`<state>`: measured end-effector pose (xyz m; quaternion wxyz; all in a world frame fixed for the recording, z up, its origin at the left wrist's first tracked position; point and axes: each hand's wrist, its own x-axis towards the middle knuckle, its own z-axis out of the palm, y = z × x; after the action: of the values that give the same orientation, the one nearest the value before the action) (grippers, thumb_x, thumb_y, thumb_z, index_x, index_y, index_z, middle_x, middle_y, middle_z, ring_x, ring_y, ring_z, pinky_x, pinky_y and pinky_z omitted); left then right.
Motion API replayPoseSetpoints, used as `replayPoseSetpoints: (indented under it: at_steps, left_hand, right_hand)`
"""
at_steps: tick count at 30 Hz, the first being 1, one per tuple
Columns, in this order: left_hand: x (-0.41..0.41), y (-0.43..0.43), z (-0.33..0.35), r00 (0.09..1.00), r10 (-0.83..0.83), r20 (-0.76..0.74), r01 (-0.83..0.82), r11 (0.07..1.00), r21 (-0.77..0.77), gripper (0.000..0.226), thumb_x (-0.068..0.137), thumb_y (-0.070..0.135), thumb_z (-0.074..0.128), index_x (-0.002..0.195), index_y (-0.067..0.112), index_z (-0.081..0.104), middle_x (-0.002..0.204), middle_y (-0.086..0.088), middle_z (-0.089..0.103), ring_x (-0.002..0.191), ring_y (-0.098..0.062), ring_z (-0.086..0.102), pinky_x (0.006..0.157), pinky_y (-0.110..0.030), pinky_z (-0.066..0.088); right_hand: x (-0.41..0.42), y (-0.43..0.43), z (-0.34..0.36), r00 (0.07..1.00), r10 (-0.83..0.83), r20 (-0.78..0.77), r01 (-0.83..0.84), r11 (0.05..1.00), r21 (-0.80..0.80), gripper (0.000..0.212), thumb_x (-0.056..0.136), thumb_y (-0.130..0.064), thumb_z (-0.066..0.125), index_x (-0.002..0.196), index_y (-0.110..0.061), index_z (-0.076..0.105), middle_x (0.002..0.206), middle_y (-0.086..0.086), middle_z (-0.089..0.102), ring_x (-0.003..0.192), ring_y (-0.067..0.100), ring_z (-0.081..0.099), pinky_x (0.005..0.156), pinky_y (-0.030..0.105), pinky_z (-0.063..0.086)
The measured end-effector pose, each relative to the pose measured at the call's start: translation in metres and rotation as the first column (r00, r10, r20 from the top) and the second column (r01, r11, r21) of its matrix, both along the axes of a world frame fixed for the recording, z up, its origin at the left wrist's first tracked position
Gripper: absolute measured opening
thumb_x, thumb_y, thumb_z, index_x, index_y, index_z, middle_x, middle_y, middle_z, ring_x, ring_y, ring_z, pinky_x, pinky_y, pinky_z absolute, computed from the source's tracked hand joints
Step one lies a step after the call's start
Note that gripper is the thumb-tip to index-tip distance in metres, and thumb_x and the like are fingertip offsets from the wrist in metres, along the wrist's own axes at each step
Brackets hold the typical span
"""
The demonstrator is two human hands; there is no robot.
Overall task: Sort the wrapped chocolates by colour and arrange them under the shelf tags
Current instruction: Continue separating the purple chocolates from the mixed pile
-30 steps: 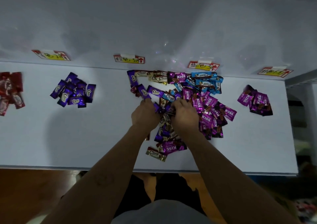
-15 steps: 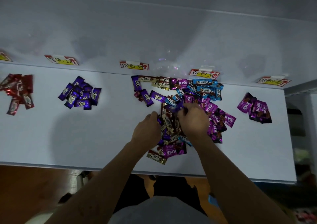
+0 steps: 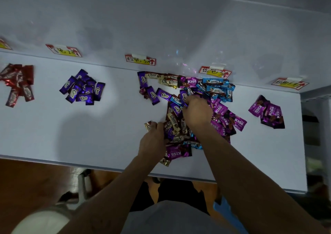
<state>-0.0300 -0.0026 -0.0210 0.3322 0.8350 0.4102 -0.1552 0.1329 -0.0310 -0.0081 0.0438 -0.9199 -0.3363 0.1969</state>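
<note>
A mixed heap of wrapped chocolates [image 3: 180,124] in purple, gold, blue and pink lies at the middle of the white shelf [image 3: 71,135]. My left hand [image 3: 154,140] sits at the heap's near left edge, fingers curled onto a gold wrapped chocolate [image 3: 148,125]. My right hand [image 3: 196,113] is in the heap's middle, fingers curled around a purple wrapped chocolate [image 3: 184,97]. Sorted piles lie apart: red ones [image 3: 18,83] at far left, purple ones [image 3: 82,88], pink KISS ones [image 3: 266,112] at right. Blue ones [image 3: 216,89] gather under the blue tag [image 3: 215,71].
Paper tags are taped along the back wall: one above the purple pile [image 3: 63,50], a middle tag [image 3: 140,60], and a far right tag [image 3: 290,84]. The shelf's front edge runs near my body, with wooden floor below. The shelf ends at right by a dark gap.
The view has shifted left and closer. My left hand moved down and left to the heap's near edge. My right hand moved up and right within the heap.
</note>
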Motion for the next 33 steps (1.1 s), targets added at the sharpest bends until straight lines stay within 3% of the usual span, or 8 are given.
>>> replayPoseSetpoints:
  at_steps: [3,8,14,17,20,24,29,33]
  left_hand:
    - [-0.001,0.002,0.003,0.998,0.055,-0.006,-0.055,0.998,-0.015,0.038,0.087,0.022,0.064,0.117,0.014,0.042,0.113,-0.007,0.057,0.095,-0.026,0.06,0.074,-0.038,0.051]
    - [0.002,0.015,0.007,0.964,0.263,0.035,-0.248,0.941,-0.228,0.032,0.082,0.015,0.069,0.111,0.01,0.057,0.106,-0.009,0.063,0.095,-0.026,0.061,0.078,-0.034,0.052]
    - [-0.011,0.032,0.017,0.925,0.378,-0.019,-0.35,0.834,-0.427,0.01,0.086,0.022,0.067,0.089,0.012,0.064,0.076,0.002,0.061,0.065,-0.01,0.055,0.051,-0.017,0.039]
    - [-0.02,0.036,0.023,0.879,0.476,-0.032,-0.426,0.753,-0.501,0.008,0.088,0.021,0.061,0.083,0.014,0.062,0.068,0.003,0.057,0.058,-0.009,0.05,0.048,-0.015,0.037]
    - [-0.026,0.041,0.025,0.829,0.556,-0.06,-0.493,0.675,-0.548,0.009,0.089,0.02,0.058,0.089,0.011,0.058,0.071,-0.004,0.057,0.06,-0.016,0.049,0.055,-0.026,0.039]
    - [-0.034,0.049,0.026,0.768,0.637,-0.057,-0.535,0.592,-0.603,0.013,0.091,0.021,0.054,0.093,0.009,0.054,0.071,-0.007,0.061,0.065,-0.021,0.052,0.06,-0.034,0.041]
    - [-0.043,0.062,0.039,0.629,0.774,-0.074,-0.519,0.348,-0.781,0.029,0.094,0.003,0.049,0.121,0.012,0.053,0.09,-0.013,0.061,0.069,-0.022,0.063,0.054,-0.027,0.048]
    - [-0.047,0.073,0.053,0.52,0.841,-0.15,-0.462,0.13,-0.877,0.038,0.093,0.0,0.05,0.126,0.019,0.053,0.108,-0.016,0.059,0.085,-0.028,0.065,0.069,-0.039,0.058]
  right_hand:
    - [0.002,-0.003,-0.002,1.0,-0.002,-0.014,0.003,0.998,0.063,0.029,0.092,-0.015,0.059,0.121,-0.014,0.06,0.119,0.006,0.059,0.111,0.023,0.053,0.075,0.032,0.046]
    - [0.004,0.007,-0.004,0.991,-0.114,-0.068,0.129,0.955,0.266,0.022,0.092,-0.029,0.061,0.112,-0.02,0.065,0.106,0.002,0.066,0.094,0.021,0.061,0.066,0.03,0.049]
    - [0.012,0.025,-0.012,0.998,-0.049,-0.046,0.054,0.991,0.121,0.021,0.09,-0.025,0.064,0.11,-0.019,0.068,0.109,0.006,0.064,0.101,0.026,0.059,0.077,0.041,0.055]
    - [0.012,0.024,-0.013,0.994,-0.098,-0.043,0.105,0.972,0.211,0.021,0.091,-0.026,0.063,0.11,-0.018,0.068,0.109,0.006,0.062,0.103,0.025,0.057,0.074,0.035,0.052]
    - [0.01,0.015,-0.008,0.986,-0.138,-0.092,0.161,0.927,0.338,0.033,0.093,-0.027,0.06,0.127,-0.025,0.06,0.102,0.002,0.06,0.099,0.018,0.055,0.07,0.027,0.044]
    - [0.001,-0.001,0.008,0.94,-0.193,-0.282,0.29,0.887,0.359,0.064,0.093,-0.022,0.062,0.149,-0.026,0.031,0.096,-0.006,0.059,0.083,0.009,0.057,0.07,0.026,0.046]
    - [-0.021,0.006,-0.002,0.984,0.0,-0.18,0.022,0.993,0.119,0.02,0.09,-0.028,0.063,0.107,-0.019,0.068,0.111,0.006,0.057,0.092,0.023,0.059,0.068,0.028,0.044]
    - [-0.034,0.006,-0.012,0.993,-0.034,-0.112,0.036,0.999,0.015,0.024,0.09,-0.025,0.061,0.113,-0.019,0.067,0.126,0.01,0.051,0.116,0.029,0.047,0.078,0.036,0.05]
